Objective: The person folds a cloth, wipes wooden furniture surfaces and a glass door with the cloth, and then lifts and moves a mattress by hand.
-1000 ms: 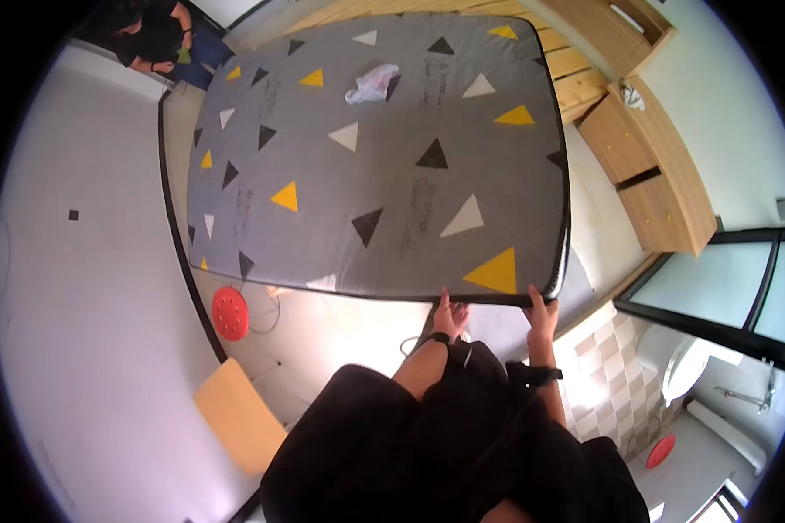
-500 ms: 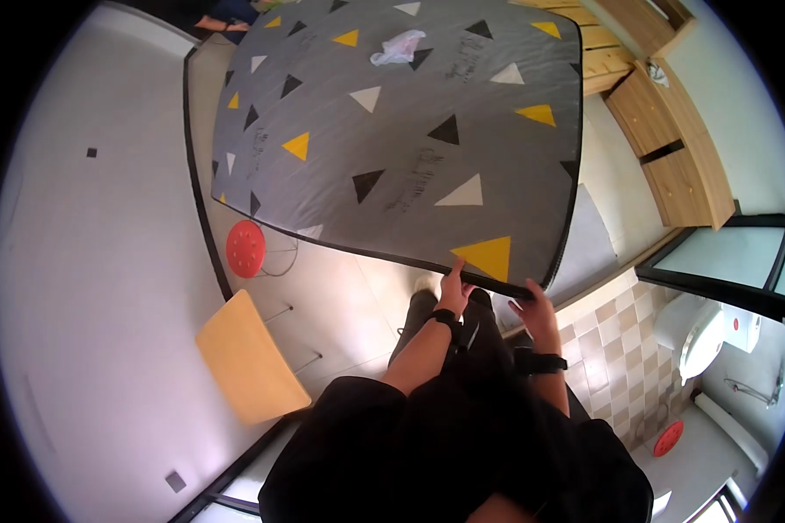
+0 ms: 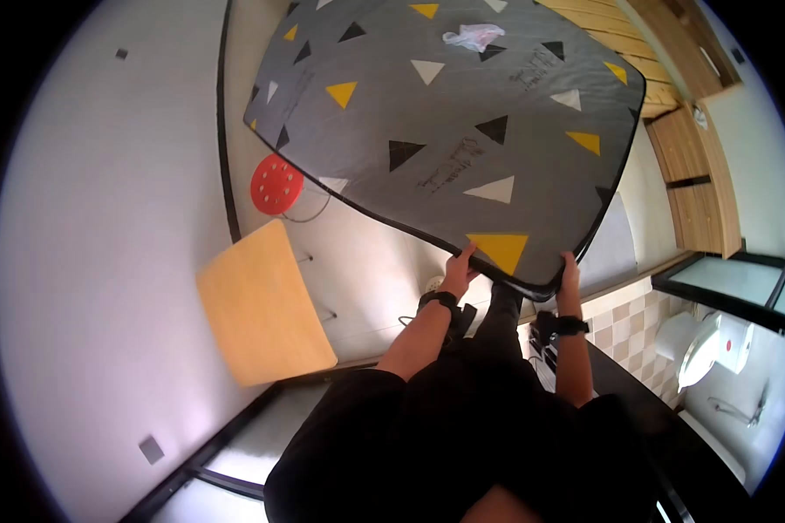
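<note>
A large mattress (image 3: pixel 445 192) in a grey cover with yellow, white and dark triangles fills the upper middle of the head view. Its near corner, edged in black, points toward my body. My left hand (image 3: pixel 460 272) grips the near edge left of that corner, thumb on top beside a yellow triangle. Round the right side of the same corner my right hand (image 3: pixel 569 281) is closed, its fingertips showing at the edge. The undersides of both grips are hidden. A crumpled, pale plastic bag (image 3: pixel 475 37) lies on top of the mattress, toward the far end.
A red round stool (image 3: pixel 276 185) stands by the left wall, partly under the mattress edge. Nearer me is a light wooden chair or stool (image 3: pixel 266 305). A wooden cabinet (image 3: pixel 693 183) and slatted bed boards (image 3: pixel 615 39) are at the right. A bathroom with a toilet (image 3: pixel 700 353) opens lower right.
My right hand has shifted from the near edge to the right side of the corner. The mattress sits turned, its corner pointing nearer me. A person's arm at the far left has left view.
</note>
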`<action>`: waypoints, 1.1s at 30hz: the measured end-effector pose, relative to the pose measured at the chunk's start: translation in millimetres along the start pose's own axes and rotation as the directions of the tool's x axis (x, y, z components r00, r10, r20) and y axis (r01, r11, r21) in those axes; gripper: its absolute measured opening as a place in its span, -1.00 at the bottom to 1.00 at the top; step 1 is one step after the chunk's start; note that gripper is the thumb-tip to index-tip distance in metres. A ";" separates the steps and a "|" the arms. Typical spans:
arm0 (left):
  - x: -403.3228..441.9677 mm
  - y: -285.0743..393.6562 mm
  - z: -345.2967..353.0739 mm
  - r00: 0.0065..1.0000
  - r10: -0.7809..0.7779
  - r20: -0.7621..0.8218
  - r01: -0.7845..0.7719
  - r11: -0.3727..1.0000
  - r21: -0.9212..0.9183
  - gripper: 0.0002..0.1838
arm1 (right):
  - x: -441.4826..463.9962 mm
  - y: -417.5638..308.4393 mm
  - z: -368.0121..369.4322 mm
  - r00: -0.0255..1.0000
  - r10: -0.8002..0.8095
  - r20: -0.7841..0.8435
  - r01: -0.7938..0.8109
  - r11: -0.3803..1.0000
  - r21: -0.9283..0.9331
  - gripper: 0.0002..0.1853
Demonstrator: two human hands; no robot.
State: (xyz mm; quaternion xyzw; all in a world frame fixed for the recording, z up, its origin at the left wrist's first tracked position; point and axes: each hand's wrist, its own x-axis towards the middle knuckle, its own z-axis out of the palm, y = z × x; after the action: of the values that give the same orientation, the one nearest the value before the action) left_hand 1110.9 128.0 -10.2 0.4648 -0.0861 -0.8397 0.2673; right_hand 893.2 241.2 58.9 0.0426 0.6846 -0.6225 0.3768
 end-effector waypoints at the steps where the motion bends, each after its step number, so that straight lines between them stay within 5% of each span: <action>1: 0.9 6.8 -21.2 1.000 0.001 -0.005 -0.001 1.000 -0.016 -0.61 | -10.1 17.6 9.9 1.000 0.001 0.007 -0.001 1.000 -0.016 -0.39; 7: 33.1 21.2 -126.1 0.992 0.043 -0.119 -0.035 0.997 0.064 -0.59 | -19.6 122.8 49.5 0.985 0.093 0.144 -0.093 0.996 -0.010 -0.39; 9: 39.0 29.3 -159.5 0.986 0.096 -0.137 -0.081 0.991 0.106 -0.52 | -5.1 171.7 62.0 0.999 0.043 0.019 -0.035 0.941 -0.335 -0.39; 10: 46.2 28.9 -176.7 0.974 0.097 -0.205 -0.048 0.972 0.231 -0.45 | 9.4 184.4 67.0 0.999 0.031 0.026 -0.021 0.943 -0.331 -0.39; 12: 55.0 40.1 -200.7 0.933 0.134 -0.334 0.030 0.896 0.443 -0.35 | 14.6 221.1 84.3 0.964 0.256 0.072 -0.156 0.763 -0.627 -0.33; 15: 119.8 45.4 -265.6 0.890 0.166 -0.426 0.188 0.717 0.671 -0.31 | -43.7 198.5 133.7 0.913 0.406 0.039 -0.260 0.654 -0.711 -0.42; 17: 39.6 76.6 -204.5 0.934 0.137 -0.329 0.087 0.808 0.583 -0.27 | -7.4 254.0 105.6 0.794 0.514 0.325 0.078 0.443 -0.893 -0.48; 18: 63.0 65.9 -242.1 0.926 0.215 -0.309 0.074 0.701 0.709 -0.27 | -15.0 243.4 96.8 0.678 0.426 0.599 0.449 0.406 -0.796 -0.52; 19: 79.5 55.1 -276.7 0.939 0.334 -0.080 -0.113 0.521 0.846 -0.29 | -23.7 236.7 95.3 0.466 0.359 0.809 0.755 0.316 -0.575 -0.55; 20: 46.9 60.3 -247.2 0.935 0.284 -0.212 -0.054 0.705 0.707 -0.30 | -31.3 239.9 86.1 0.604 0.224 0.765 0.676 0.364 -0.641 -0.62; 21: 23.3 54.8 -220.5 0.882 0.282 -0.379 -0.024 0.828 0.560 -0.38 | -48.6 209.7 80.0 0.638 0.106 0.763 0.676 0.398 -0.621 -0.67; 23: 50.6 38.4 -245.0 0.853 0.333 -0.403 0.051 0.714 0.698 -0.45 | -39.8 170.3 63.8 0.566 0.014 0.824 0.756 0.390 -0.526 -0.72; 25: 57.9 24.4 -257.0 0.873 0.321 -0.367 0.075 0.656 0.751 -0.46 | 32.7 174.3 27.2 0.276 -0.084 0.957 0.943 0.217 -0.253 -0.74; 27: 41.8 26.5 -231.5 0.966 0.155 -0.208 0.068 0.623 0.779 -0.50 | 93.1 151.8 -24.3 0.426 0.022 0.904 0.894 -0.164 -0.417 -0.74; 28: 41.8 16.6 -228.2 0.962 0.183 -0.204 0.075 0.538 0.839 -0.50 | 98.8 135.3 -51.2 0.739 -0.161 0.654 0.671 0.260 -0.695 -0.76; 29: 50.1 4.6 -225.8 0.958 0.215 -0.189 0.076 0.445 0.892 -0.49 | 98.9 112.2 -77.5 0.722 -0.334 0.606 0.679 0.175 -0.713 -0.76; 31: 104.0 -27.3 -267.7 0.959 0.283 -0.007 -0.086 0.315 0.945 -0.46 | 49.8 55.9 -107.5 0.817 -0.483 0.315 0.481 0.268 -0.835 -0.76; 33: 49.4 -19.5 -211.6 0.986 0.164 -0.019 -0.068 0.510 0.858 -0.46 | 57.8 50.8 -160.8 0.843 -0.524 0.119 0.394 0.453 -0.800 -0.77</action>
State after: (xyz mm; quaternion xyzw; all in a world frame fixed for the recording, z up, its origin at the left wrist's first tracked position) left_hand 1257.7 140.2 -171.1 0.5695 -0.5046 -0.6457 0.0642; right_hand 804.4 370.9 -25.2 -0.2725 0.8989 -0.3210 0.1214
